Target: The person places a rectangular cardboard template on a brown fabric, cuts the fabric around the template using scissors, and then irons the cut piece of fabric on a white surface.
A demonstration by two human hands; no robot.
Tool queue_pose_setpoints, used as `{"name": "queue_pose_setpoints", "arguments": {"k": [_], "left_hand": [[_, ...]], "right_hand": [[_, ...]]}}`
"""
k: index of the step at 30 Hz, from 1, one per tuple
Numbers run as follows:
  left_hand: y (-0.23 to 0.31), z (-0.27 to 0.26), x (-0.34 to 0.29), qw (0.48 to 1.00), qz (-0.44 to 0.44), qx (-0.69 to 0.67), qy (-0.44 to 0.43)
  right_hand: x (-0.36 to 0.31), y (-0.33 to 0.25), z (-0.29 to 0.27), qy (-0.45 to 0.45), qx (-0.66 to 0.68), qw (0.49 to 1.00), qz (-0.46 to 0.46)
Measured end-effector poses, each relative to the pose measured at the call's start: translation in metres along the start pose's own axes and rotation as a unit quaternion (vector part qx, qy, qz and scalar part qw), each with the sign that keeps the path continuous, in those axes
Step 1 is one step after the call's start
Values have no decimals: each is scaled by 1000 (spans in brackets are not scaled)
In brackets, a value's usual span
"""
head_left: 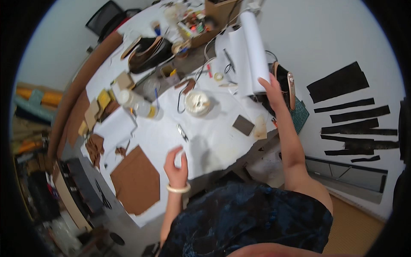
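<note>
My right hand (273, 91) grips the near end of a large white paper roll (255, 47) at the back right of the table. Loose paper hangs down along the roll's left side. Over the table's front edge, my left hand (176, 168) holds nothing; its fingers are curved, with a gap between thumb and forefinger. A light bangle circles that wrist. Just beyond it lies a small metal snipping tool (183, 132). A white tub (197, 103) of whitish paste stands farther back. The brown leather piece (136, 182) lies left of my left hand.
A clear squeeze bottle (139, 105) stands left of the tub. A dark flat block (243, 125) rests near the right edge. Black strips (353, 112) are on the white surface at right. A long brown roll (81, 88) borders the table's left side; a cardboard box (220, 15) stands behind.
</note>
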State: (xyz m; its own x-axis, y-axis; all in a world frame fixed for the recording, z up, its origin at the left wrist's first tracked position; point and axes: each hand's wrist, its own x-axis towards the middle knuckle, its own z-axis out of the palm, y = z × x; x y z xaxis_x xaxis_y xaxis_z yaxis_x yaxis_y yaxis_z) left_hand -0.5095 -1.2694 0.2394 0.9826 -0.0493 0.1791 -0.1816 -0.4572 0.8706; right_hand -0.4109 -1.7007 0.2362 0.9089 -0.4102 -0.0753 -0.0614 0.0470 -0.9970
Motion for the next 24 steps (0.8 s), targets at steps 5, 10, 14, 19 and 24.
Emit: {"name": "queue_pose_setpoints", "arguments": {"k": [5, 10, 14, 19, 24], "left_hand": [[71, -42, 66, 956, 277, 54, -79], [38, -115, 39, 852, 434, 272, -109], [-39, -220, -40, 877, 299, 243, -286], [-119, -361, -142, 942, 44, 247, -221], [-141, -460, -212, 930, -162, 328, -32]], "right_hand": [[-133, -88, 31, -170, -95, 981, 27], [-223, -130, 124, -384, -190, 896, 119], [-264, -109, 236, -604, -250, 744, 135], [-257, 30, 368, -500, -170, 806, 267], [-316, 230, 453, -252, -454, 839, 163]]}}
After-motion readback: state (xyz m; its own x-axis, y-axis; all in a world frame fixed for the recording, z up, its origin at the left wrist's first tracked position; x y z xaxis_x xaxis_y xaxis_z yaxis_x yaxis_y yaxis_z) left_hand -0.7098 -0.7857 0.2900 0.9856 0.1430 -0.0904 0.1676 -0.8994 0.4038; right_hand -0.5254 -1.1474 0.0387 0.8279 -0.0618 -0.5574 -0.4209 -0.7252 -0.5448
